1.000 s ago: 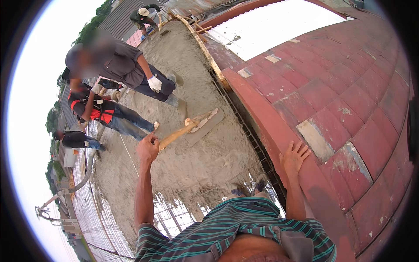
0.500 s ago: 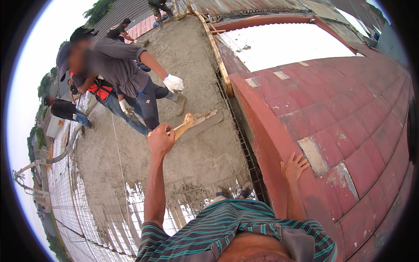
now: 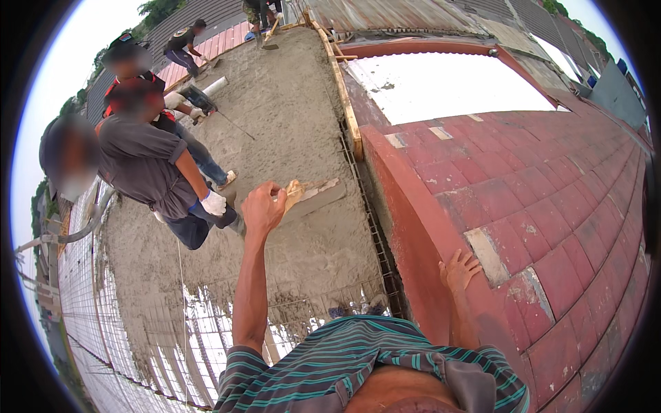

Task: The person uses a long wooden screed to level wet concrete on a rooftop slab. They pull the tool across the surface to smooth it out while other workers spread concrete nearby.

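Observation:
My left hand (image 3: 263,208) is stretched out ahead and closed around the handle of a wooden float (image 3: 313,195), whose flat board lies on the wet grey concrete (image 3: 296,124). My right hand (image 3: 460,270) rests flat, fingers spread, on the sloping red tiled roof (image 3: 551,206) to my right. My striped shirt fills the lower middle of the view.
A person in a grey shirt and white glove (image 3: 214,204) bends close on my left, with others behind and at the far end. Bare steel mesh (image 3: 138,323) lies uncovered below left. A wooden form board (image 3: 344,103) and rebar edge the slab along the roof.
My view has tilted up and the float sits closer to the roof edge. The grey-shirted person has moved nearer to my left hand. My right hand stays on the tiles.

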Demonstrator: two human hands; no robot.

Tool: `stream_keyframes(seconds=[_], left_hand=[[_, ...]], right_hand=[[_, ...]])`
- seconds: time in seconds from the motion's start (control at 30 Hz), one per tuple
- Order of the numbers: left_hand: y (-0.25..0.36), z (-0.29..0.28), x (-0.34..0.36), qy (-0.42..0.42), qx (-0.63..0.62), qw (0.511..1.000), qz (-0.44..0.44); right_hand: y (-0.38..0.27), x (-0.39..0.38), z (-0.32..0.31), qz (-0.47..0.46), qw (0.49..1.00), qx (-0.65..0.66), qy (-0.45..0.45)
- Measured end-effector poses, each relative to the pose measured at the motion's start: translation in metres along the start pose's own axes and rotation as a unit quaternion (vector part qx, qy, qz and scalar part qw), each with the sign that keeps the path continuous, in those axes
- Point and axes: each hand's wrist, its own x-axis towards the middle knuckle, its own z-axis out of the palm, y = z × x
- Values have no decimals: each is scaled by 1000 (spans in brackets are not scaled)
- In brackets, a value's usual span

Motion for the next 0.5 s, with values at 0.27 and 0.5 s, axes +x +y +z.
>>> stream_keyframes(seconds=[0.27,0.5], left_hand=[[-4,1,6,-6,1,1000,6],[-2,-1,8,-14,4,1000,2]], right_hand=[[0,0,0,2,1000,11,6],[0,0,1,6,1000,15,3]])
